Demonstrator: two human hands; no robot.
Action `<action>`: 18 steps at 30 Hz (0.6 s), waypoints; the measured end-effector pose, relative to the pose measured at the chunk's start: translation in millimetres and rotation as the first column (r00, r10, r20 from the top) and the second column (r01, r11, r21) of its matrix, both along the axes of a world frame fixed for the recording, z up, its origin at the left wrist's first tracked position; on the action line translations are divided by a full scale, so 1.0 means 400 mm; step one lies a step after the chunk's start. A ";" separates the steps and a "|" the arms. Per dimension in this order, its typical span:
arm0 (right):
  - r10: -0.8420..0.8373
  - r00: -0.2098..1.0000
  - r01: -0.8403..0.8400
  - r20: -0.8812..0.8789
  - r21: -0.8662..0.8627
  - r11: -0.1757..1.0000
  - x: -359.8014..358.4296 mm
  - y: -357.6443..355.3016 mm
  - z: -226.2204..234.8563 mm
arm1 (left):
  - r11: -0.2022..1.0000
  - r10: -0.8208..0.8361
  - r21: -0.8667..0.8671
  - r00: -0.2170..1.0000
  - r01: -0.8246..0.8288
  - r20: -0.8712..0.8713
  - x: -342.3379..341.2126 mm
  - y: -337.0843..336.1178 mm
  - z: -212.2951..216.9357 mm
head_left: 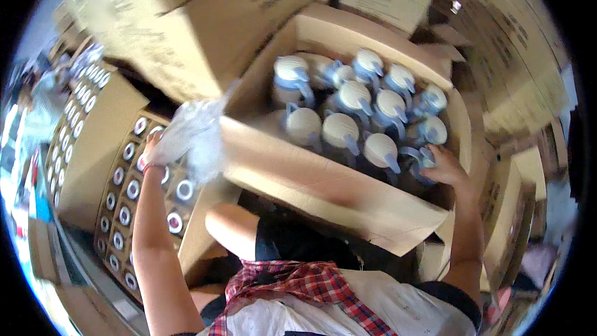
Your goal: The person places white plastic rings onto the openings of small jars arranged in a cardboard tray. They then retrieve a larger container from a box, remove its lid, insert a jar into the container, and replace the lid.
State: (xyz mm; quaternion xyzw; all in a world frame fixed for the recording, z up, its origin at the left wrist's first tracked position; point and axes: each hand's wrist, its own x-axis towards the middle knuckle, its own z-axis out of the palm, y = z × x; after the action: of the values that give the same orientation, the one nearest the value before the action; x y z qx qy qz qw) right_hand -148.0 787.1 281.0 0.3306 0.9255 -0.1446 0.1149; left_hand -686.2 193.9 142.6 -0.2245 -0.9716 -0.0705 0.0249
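Jugs [341, 129] stand upright in the carton [311, 177], probably packed close for mutual bracing, your right hand [444, 165] grasping the corner jug [425, 162], your left hand [153, 149] against plastic [202, 134] by the gridded box [198, 224], its grip unclear.

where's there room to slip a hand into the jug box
Inside the open carton, narrow gaps seem free: at its left end beside the jugs, and in the near right corner below the right hand. The middle is crowded with jugs.
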 end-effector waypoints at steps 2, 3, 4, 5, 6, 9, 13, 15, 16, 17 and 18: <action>0.041 0.998 -0.041 -0.056 0.001 0.999 0.005 -0.032 0.108 | 0.981 0.162 0.117 0.984 -0.152 -0.078 0.070 -0.015 0.036; 0.071 0.992 -0.076 -0.102 -0.047 0.996 -0.019 -0.067 0.164 | 0.971 0.235 0.078 0.963 -0.227 -0.131 0.077 -0.148 0.046; 0.067 0.989 -0.061 -0.129 0.047 0.997 0.032 -0.058 0.257 | 0.902 0.318 0.271 0.941 -0.337 0.113 0.177 0.019 0.126; 0.132 0.972 -0.119 -0.193 0.077 0.990 0.034 -0.065 0.311 | 0.898 0.336 0.321 0.940 -0.301 -0.059 0.207 -0.057 0.142; 0.217 0.932 -0.174 -0.290 0.168 0.970 0.049 -0.079 0.381 | 0.878 0.288 0.435 0.946 -0.199 -0.149 0.271 -0.062 0.165; 0.393 0.788 -0.183 -0.473 0.429 0.885 0.109 -0.165 0.581 | 0.676 0.137 0.735 0.989 -0.050 -0.058 0.515 0.009 0.275; 0.269 0.438 -0.434 -0.858 0.060 0.899 0.012 -0.283 0.572 | 0.357 -0.191 0.932 0.972 -0.061 0.137 0.869 -0.015 0.325; -0.041 0.421 -0.635 -0.906 -0.327 0.700 -0.125 -0.405 0.455 | 0.268 -0.148 0.964 0.988 0.006 0.035 1.033 -0.047 0.342; -0.233 0.610 -0.627 -0.757 -0.641 0.443 -0.184 -0.438 0.363 | 0.173 -0.115 0.982 0.992 0.071 -0.051 1.089 -0.047 0.333; -0.326 0.723 -0.575 -0.610 -0.792 0.207 -0.246 -0.502 0.256 | 0.101 -0.059 0.985 0.989 0.142 -0.137 1.138 -0.059 0.327; -0.365 0.815 -0.493 -0.450 -0.870 -0.028 -0.273 -0.585 0.137 | 0.011 0.016 0.991 0.991 0.134 -0.134 1.166 -0.051 0.314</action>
State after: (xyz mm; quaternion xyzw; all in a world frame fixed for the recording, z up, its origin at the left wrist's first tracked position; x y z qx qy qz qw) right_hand -257.3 553.1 335.6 0.0354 0.5303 -0.8462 0.0387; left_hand -219.9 173.4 268.3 -0.1860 -0.6286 -0.7212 0.2240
